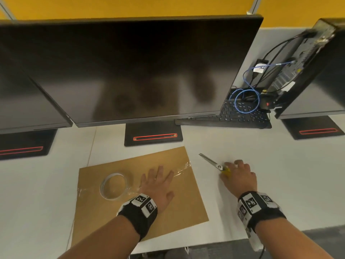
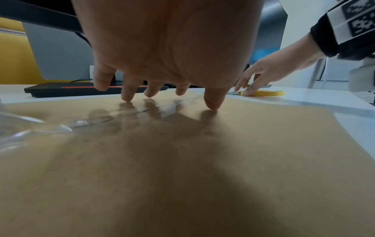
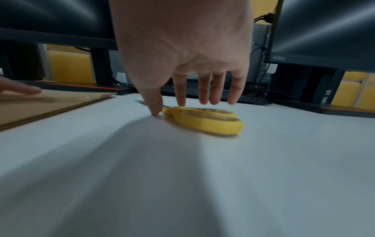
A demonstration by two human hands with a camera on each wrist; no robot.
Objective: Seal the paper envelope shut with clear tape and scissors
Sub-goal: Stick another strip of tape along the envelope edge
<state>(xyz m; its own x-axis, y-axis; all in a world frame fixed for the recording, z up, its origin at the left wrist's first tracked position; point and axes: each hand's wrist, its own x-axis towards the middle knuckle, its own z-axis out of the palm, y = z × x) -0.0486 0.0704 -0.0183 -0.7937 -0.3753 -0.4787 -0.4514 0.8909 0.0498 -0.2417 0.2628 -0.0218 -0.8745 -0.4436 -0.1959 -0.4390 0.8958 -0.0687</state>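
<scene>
Head view, left hand (image 1: 158, 186) flat on envelope (image 1: 184, 208), right hand (image 1: 238, 176) fingers extended over scissors (image 1: 214, 164), tape roll (image 1: 113, 186), monitor (image 1: 130, 71), keyboard (image 1: 242, 114) behind.

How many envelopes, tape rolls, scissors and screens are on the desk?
Envelopes: 1, brown envelope
Tape rolls: 1, clear tape roll
Scissors: 1, yellow-handled scissors
Screens: 3, middle monitor, left monitor, right monitor
Total: 6
</scene>
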